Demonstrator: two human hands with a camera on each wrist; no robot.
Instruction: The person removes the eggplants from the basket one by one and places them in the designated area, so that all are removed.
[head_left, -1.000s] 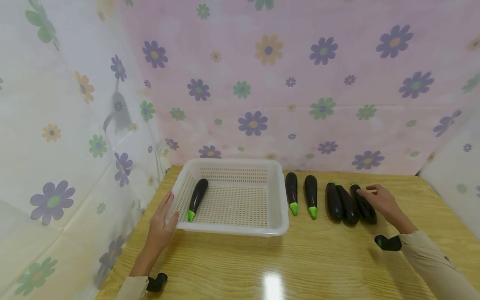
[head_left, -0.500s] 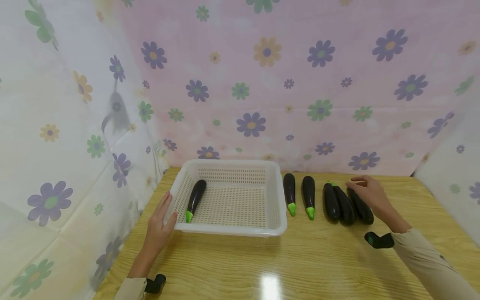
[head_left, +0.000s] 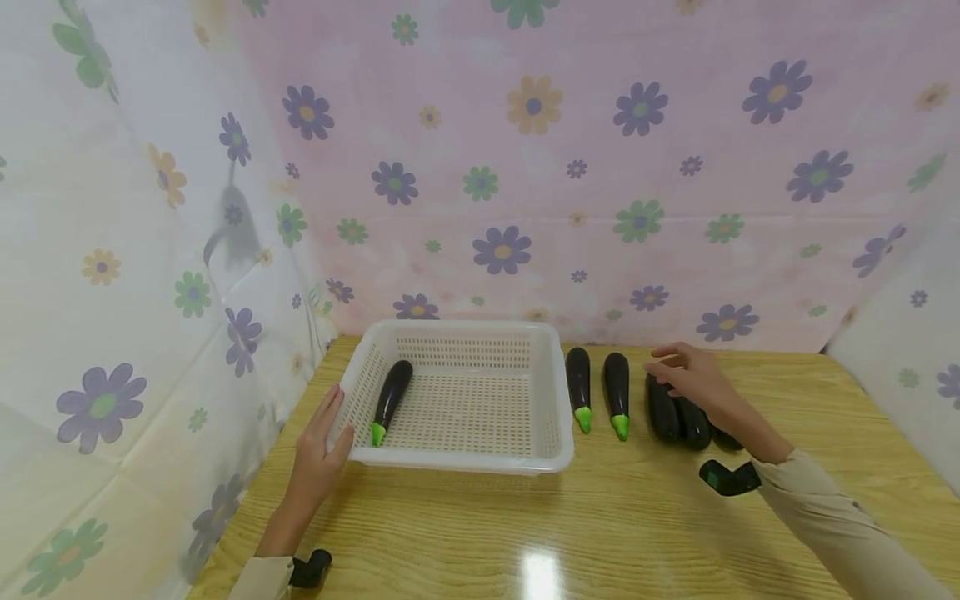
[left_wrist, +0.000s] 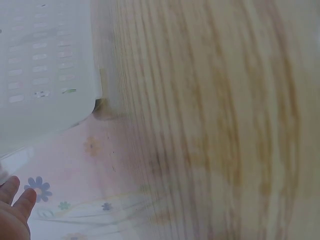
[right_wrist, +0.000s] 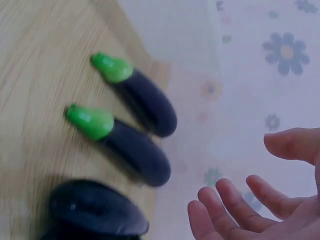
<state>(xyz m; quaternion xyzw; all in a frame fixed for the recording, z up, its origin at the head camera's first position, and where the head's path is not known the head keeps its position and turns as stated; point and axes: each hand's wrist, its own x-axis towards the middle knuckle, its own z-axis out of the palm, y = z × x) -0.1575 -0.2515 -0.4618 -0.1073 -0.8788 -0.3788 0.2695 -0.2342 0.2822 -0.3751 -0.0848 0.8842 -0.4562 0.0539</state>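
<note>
A white perforated plastic basket stands on the table, one dark eggplant lying along its left side. My left hand rests with extended fingers on the basket's left rim near the front corner. To the right of the basket lie two separate eggplants with green stems toward me. Farther right, three eggplants lie close together, partly covered by my right hand in the head view. That hand is held over them with spread fingers and nothing in its grasp; in the right wrist view its fingertips are apart from the eggplants.
The wooden table ends at a pink flowered cloth at the back. White flowered cloth hangs along the left side and another stretch at the right. The two separate eggplants lie between the basket and the right-hand group.
My right hand has moved left, from the rightmost eggplant to above the left one of the group of three. The left hand stays on the basket, and the eggplants lie as before.
</note>
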